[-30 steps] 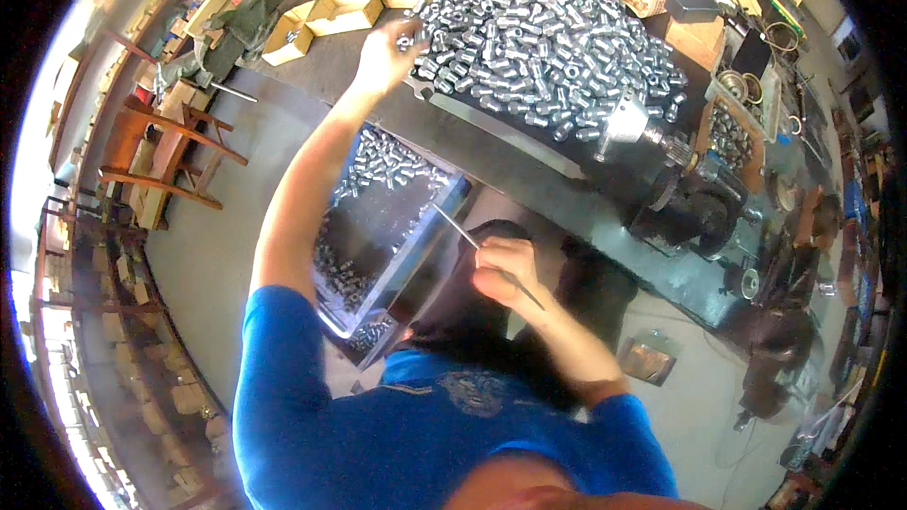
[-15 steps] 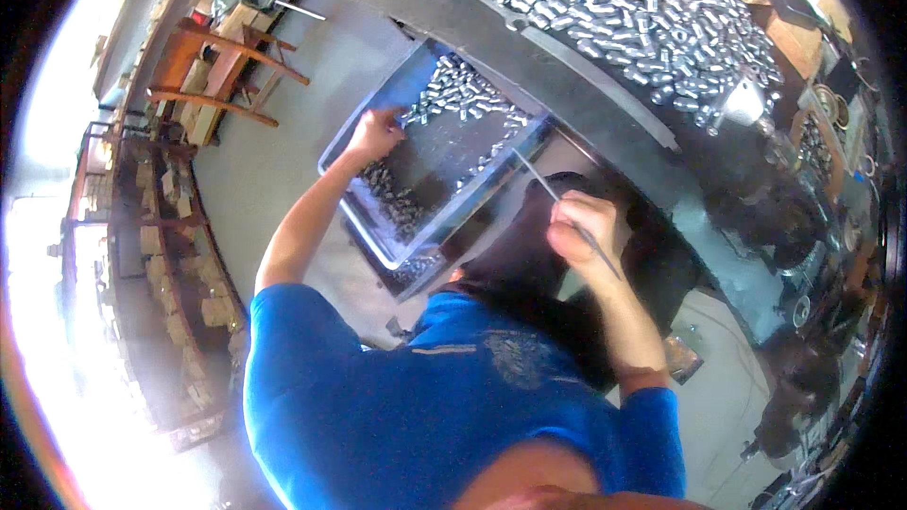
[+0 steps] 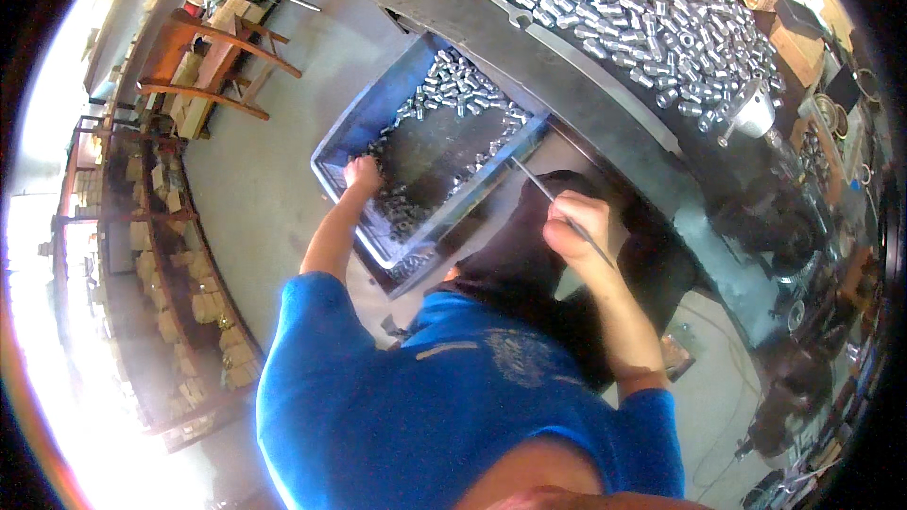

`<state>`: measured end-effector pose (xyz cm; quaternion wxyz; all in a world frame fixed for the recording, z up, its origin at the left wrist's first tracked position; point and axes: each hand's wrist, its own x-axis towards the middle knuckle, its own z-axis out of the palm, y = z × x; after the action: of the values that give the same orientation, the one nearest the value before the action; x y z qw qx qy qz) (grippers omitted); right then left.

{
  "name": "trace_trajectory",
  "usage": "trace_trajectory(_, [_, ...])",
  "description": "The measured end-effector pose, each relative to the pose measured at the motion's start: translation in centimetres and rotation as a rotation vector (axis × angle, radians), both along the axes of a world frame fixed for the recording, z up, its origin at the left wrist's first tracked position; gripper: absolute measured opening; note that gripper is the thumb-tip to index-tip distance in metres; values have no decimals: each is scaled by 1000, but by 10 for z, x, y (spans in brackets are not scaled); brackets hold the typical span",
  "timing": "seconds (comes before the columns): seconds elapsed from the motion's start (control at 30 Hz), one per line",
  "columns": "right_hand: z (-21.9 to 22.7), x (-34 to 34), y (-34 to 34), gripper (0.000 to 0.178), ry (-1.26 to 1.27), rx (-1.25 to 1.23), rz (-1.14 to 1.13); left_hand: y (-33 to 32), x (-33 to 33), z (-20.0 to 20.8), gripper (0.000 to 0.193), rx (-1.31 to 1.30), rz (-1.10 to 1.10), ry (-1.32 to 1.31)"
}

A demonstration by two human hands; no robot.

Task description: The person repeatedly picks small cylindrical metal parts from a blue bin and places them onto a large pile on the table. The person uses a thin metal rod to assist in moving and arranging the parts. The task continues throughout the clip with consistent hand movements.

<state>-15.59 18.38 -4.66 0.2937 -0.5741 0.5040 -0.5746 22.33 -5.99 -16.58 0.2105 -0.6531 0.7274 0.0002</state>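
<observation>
My left hand [image 3: 363, 174] is over the left side of a blue plastic crate [image 3: 331, 132], its fingers curled down among dark small metal parts [image 3: 404, 215]; whatever they grip is hidden. Shiny metal fittings [image 3: 458, 90] lie along the crate's far end and right side, around a bare dark patch of floor in it. Wrapped around a thin metal rod [image 3: 534, 178], my right hand [image 3: 578, 224] is closed above my right thigh. The rod slants, its far tip close to the crate's right rim.
A big heap of silvery metal fittings [image 3: 614, 9] covers the dark workbench [image 3: 529, 66] beyond the crate. A long wrench [image 3: 595, 80] lies along the bench's near side. On the left stand a wooden chair [image 3: 213, 52] and shelves of small blocks [image 3: 170, 255].
My left hand has moved back toward me and left, from near the shiny fittings to the dark parts. My right hand keeps the rod in nearly the same place.
</observation>
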Motion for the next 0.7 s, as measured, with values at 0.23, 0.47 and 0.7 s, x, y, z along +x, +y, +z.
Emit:
trace_trajectory(0.23, [6, 0, 0, 19, -30, -6, 10, 1, 6, 8, 36, 73, -38, 130])
trace_trajectory(0.47, [3, -2, 5, 29, -114, -22, 132, 26, -65, 68, 31, 192, -306, 816])
trace_trajectory(0.7, [15, -4, 5, 21, -260, -127, 239, 71, -157, 151, 20, 376, -604, 1074])
